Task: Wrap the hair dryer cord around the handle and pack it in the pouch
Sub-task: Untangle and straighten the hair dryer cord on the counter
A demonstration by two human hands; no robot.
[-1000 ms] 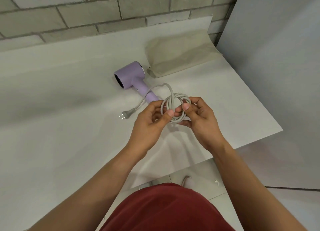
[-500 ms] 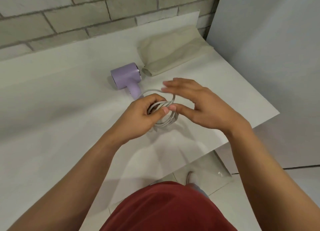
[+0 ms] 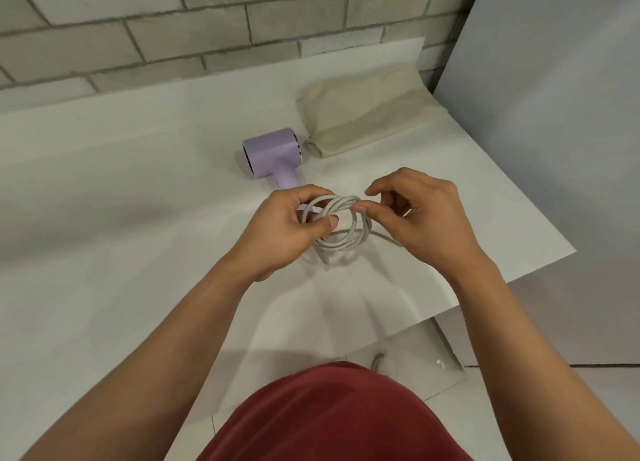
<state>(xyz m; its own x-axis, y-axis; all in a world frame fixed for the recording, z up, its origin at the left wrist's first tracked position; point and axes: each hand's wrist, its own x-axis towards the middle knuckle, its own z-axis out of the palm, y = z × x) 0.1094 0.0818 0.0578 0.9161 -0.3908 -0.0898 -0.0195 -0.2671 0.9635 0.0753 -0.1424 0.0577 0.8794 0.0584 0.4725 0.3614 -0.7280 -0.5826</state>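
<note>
A lilac hair dryer (image 3: 272, 152) lies on the white table (image 3: 138, 190), its handle pointing toward me and partly hidden by my left hand. Its grey cord (image 3: 349, 228) is gathered into a coil of several loops just in front of the handle. My left hand (image 3: 277, 232) pinches the coil's left side between thumb and fingers. My right hand (image 3: 422, 218) touches the coil's top right with its fingertips, and a strand of cord runs under its palm. A beige fabric pouch (image 3: 367, 114) lies flat behind the dryer, to the right. The plug is hidden.
A grey brick wall (image 3: 207, 27) runs along the table's far edge. A grey panel (image 3: 554, 114) stands at the right. The table's right edge and front corner (image 3: 568, 252) are close to my right hand. Tiled floor (image 3: 519, 408) lies below.
The plug end, seen lying left of the coil a second ago, is out of sight. My right hand lifted over the coil, then came back with its fingertips on the top right loops.
</note>
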